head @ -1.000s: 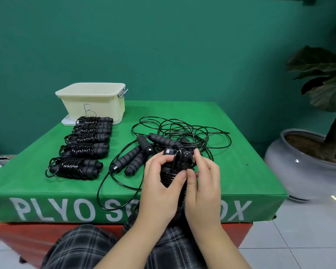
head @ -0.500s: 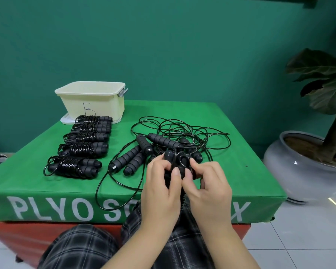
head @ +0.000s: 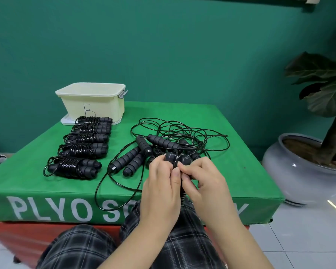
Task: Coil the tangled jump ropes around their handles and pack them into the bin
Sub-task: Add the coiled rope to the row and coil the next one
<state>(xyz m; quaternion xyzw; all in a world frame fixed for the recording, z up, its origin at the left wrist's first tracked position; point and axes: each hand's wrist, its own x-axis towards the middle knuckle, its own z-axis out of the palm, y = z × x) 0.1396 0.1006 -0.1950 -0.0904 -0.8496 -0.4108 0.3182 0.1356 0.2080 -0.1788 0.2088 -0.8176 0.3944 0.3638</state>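
Observation:
Both hands hold one black jump rope bundle (head: 177,160) upright over the near edge of the green box. My left hand (head: 161,183) grips the paired handles with its fingers curled round them. My right hand (head: 202,181) pinches the rope end against the bundle near its top. Behind them lies a tangle of loose black ropes (head: 182,134) with several foam handles (head: 128,160). Several coiled ropes (head: 80,150) lie in a row on the left. The cream bin (head: 93,101), marked B, stands at the back left on its lid.
The green padded box (head: 231,181) with white lettering serves as the table, and a loop of rope hangs over its front edge. A grey pot (head: 291,171) with a large-leaved plant stands on the tiled floor to the right. My checked trousers fill the bottom.
My hands have raised the bundle slightly and drawn closer together. My right hand's fingers shifted from spread over the top of the bundle to a pinch at the rope end.

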